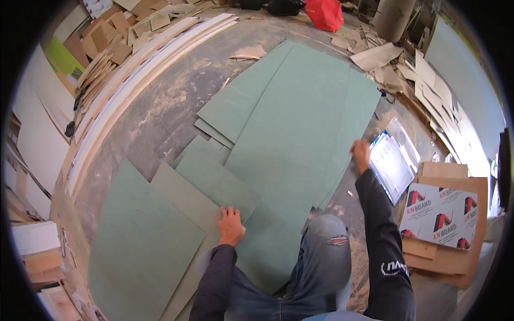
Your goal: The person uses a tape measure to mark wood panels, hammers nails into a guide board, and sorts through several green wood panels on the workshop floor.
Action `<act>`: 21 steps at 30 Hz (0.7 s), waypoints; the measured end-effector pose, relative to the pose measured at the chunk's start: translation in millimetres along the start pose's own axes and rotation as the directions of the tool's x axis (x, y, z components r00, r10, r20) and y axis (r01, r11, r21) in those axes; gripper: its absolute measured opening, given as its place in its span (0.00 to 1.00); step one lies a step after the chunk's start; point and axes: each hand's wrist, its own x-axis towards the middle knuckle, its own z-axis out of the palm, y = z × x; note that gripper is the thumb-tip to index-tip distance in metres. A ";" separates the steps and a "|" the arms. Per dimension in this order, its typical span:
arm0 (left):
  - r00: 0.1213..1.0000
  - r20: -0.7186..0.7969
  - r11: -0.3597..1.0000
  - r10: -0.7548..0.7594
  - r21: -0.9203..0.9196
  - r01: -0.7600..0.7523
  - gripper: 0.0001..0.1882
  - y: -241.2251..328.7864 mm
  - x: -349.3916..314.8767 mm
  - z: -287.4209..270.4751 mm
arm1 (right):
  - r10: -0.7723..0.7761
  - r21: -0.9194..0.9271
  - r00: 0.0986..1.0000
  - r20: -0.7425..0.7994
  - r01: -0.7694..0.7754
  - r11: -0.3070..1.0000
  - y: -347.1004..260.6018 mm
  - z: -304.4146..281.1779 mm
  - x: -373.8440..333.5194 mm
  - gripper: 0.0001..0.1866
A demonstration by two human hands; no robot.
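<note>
Green board lies under the spread fingers of our left hand (231,226), loosely bent and clasping nothing that we can see; their tips come down at the lower edge of a smaller green sheet (211,171), whose corner overlaps the near left part of the big green board (300,117). Our right hand (361,153) is at the right edge of the big green board, its fingers curled in; we cannot tell whether they grip that edge or anything else.

Just left of the big green board, a paler sheet (179,195) reaches under our left wrist, and farther left of it we see a wide green sheet (139,246). Along the far left side of the big green board lies another green panel (243,93). Our bent knee (325,249), in torn jeans, stands over its near end.

To the right of the big green board, beside our right hand, are papers in a clear sleeve (393,163); a small white stub (349,193) lies nearer us. Farther right of it, a printed white panel (441,216) rests on brown boards (428,259). Well left of it run long white strips (144,75), and beyond its far end sits a red bag (324,15).
</note>
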 end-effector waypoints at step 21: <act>0.995 -0.046 0.995 0.091 -0.043 -0.093 0.22 20.6 14.6 -7.7 | 0.305 -0.240 0.897 -0.319 -0.388 0.890 22.1 -2.1 -163.1 0.17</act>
